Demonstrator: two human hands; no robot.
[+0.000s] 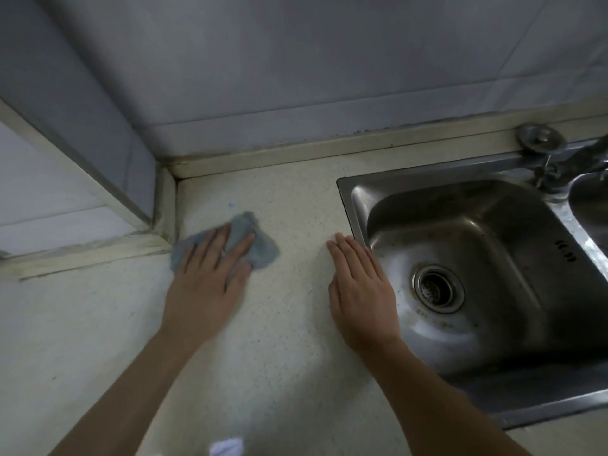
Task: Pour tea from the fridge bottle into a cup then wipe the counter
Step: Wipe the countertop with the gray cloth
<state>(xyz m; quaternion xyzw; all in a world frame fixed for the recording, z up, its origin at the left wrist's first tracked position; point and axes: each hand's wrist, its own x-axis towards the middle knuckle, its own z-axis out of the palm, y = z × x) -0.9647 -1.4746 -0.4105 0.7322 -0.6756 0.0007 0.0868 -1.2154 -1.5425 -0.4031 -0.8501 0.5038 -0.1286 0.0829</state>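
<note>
A crumpled grey-blue cloth lies on the pale speckled counter near the wall corner. My left hand presses flat on the cloth with its fingers spread, and the hand looks blurred. My right hand rests palm down on the bare counter, fingers straight and close together, right beside the sink's left rim. It holds nothing. No bottle or cup is in view.
A steel sink with a round drain fills the right side. A tap base and spout stand at the back right. Tiled walls meet at the corner behind the cloth, with a raised ledge on the left.
</note>
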